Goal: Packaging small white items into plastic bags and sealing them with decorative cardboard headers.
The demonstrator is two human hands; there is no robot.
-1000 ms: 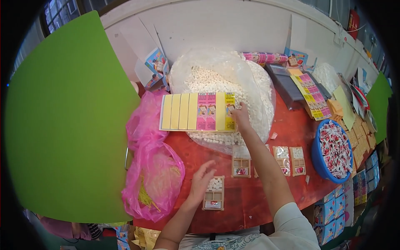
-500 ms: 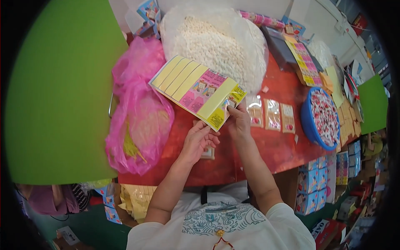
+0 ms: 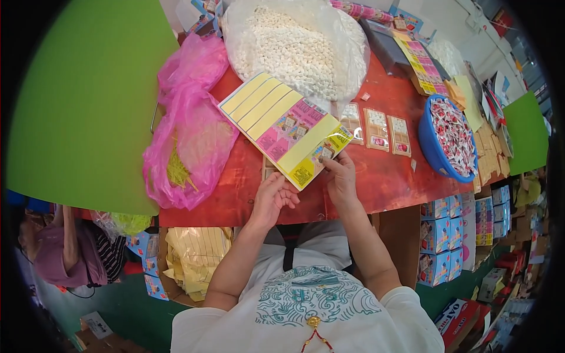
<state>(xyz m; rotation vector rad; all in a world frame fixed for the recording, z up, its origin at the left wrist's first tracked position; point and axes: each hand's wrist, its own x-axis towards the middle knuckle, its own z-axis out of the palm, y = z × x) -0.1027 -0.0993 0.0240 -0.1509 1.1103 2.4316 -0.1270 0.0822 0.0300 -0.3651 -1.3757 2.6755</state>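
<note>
A sheet of yellow and pink printed labels (image 3: 282,126) is tilted above the table. My right hand (image 3: 341,181) pinches its near right corner, thumb on the printed face. At the lower edge, my left hand (image 3: 274,199) has thumb and forefinger closed at the sheet's border; its other fingers curl loosely. Partly hidden under the sheet, beside my left hand, is a small wooden tray (image 3: 268,169). To the right lie several small flat wooden trays (image 3: 376,129) with white pieces, wrapped in clear film.
Behind the sheet sits a large clear bag of white pieces (image 3: 288,53). A pink plastic bag (image 3: 191,141) lies left, near a green panel (image 3: 82,106). A blue basin (image 3: 432,147) of small packets stands right, on the red table (image 3: 388,182). Another person (image 3: 67,247) is at lower left.
The view has shifted, so the table sits higher in the picture. Both hands stay at the label sheet, which keeps nearly the same tilt.
</note>
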